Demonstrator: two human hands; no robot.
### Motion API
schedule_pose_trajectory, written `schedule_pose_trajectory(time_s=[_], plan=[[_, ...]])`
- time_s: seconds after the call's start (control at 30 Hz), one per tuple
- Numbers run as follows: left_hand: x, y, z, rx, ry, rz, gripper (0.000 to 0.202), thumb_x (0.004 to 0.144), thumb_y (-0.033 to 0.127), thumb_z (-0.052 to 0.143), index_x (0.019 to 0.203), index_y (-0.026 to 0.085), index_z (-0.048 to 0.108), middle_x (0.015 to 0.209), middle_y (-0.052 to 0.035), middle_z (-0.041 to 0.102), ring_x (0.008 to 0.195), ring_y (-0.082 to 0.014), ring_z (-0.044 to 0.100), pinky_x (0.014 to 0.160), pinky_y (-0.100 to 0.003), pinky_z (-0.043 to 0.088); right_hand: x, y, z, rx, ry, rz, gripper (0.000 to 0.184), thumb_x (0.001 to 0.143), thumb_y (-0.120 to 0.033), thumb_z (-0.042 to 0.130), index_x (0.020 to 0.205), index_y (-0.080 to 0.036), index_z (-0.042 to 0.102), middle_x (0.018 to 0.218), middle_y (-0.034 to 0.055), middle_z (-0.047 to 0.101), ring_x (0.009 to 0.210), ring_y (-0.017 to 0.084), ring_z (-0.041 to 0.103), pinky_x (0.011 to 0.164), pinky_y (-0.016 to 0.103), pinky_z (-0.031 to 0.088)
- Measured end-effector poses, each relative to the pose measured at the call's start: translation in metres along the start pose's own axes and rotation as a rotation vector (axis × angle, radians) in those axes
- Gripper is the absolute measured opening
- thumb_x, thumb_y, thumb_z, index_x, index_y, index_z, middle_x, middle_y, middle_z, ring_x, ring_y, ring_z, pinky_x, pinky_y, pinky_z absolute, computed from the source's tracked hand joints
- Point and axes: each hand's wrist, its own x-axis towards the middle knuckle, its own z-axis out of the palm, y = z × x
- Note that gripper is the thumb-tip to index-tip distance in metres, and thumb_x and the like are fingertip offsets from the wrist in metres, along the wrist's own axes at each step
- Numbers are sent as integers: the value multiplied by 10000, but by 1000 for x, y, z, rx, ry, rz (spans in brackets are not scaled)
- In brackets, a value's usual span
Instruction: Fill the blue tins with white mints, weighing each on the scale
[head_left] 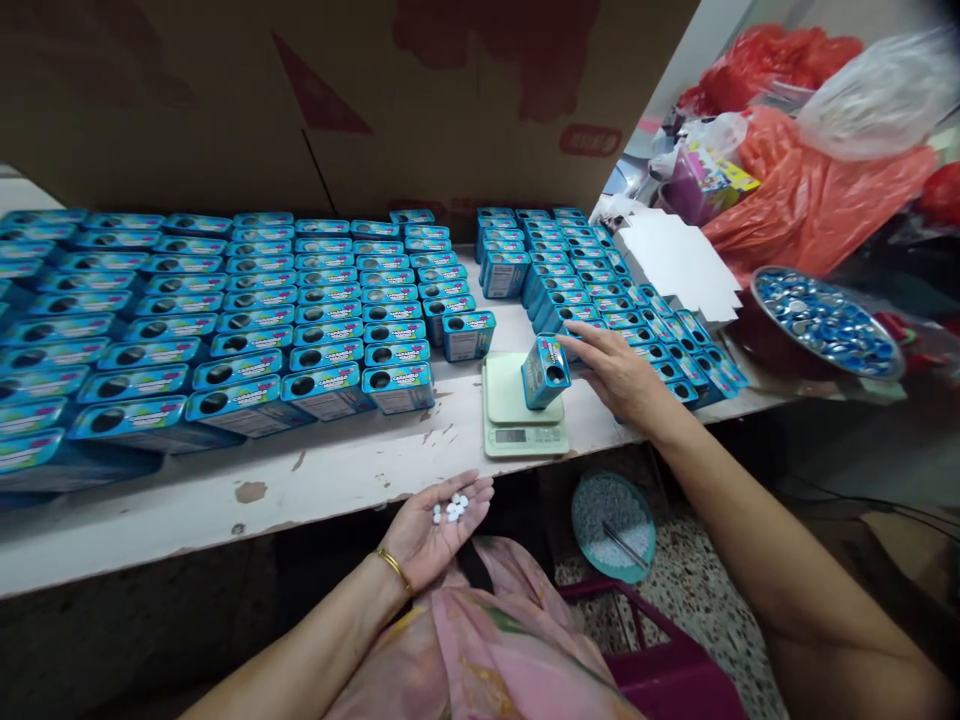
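My left hand [435,530] is palm up below the table edge, fingers slightly curled, with several small white candies [454,509] lying in it. A kitchen scale [501,400] stands at the table's front edge, with a display and buttons on its front. On its plate a blue tin [545,372] with a round hole in its top stands slightly tilted. My right hand [619,372] reaches in from the right, its fingertips at the tin's upper right edge. The thumb is largely hidden.
Rows of blue tins [322,380] fill the table's left, with more tins [577,290] on the right. A large cardboard box [315,90] stands behind. At right is a bowl of blue-silver lids [825,318]. Below, a teal basin [615,525] holds white pieces and a scoop-like tool.
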Motion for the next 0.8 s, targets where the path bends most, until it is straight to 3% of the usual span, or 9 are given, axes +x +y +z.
schedule_pose_trajectory(time_s=[0.2, 0.37, 0.5, 0.63, 0.8], plan=[[-9, 8, -6, -5, -22, 61, 455, 690, -8, 477, 1139, 35, 417, 1199, -199, 470, 1129, -263, 418, 938, -333, 391, 20, -2, 8, -92, -140, -153, 589, 739, 9, 424, 1261, -250, 333, 1366, 31, 253, 1190, 204, 315, 967, 393, 313], [-7, 10, 17, 49, -140, 70, 460, 687, -31, 456, 1139, 49, 417, 1214, -191, 461, 1136, -257, 409, 953, -334, 377, 18, -2, 12, -110, -172, -211, 553, 751, 37, 373, 1220, -254, 391, 1364, 21, 266, 1207, 194, 300, 959, 381, 324], [-3, 14, 31, 76, -161, 93, 447, 689, -24, 461, 1129, 52, 428, 1200, -194, 474, 1126, -254, 421, 941, -324, 389, 22, 0, 11, -107, -165, -227, 481, 753, 40, 367, 1130, -237, 475, 1302, 10, 376, 1220, 215, 273, 949, 402, 326], [-2, 16, 28, 63, -113, 112, 455, 676, -29, 471, 1123, 46, 433, 1187, -198, 485, 1115, -248, 435, 927, -307, 404, 29, -8, 5, -116, -159, -239, 369, 787, -56, 443, 1112, -229, 473, 1157, 43, 503, 1146, 231, 360, 900, 396, 357], [-5, 17, 21, 49, -76, 120, 454, 675, -20, 473, 1124, 41, 434, 1177, -204, 491, 1108, -256, 440, 913, -312, 418, 34, -18, 7, -148, -129, -155, 350, 765, -255, 563, 1100, -217, 468, 1030, 63, 546, 926, 220, 472, 745, 328, 421]])
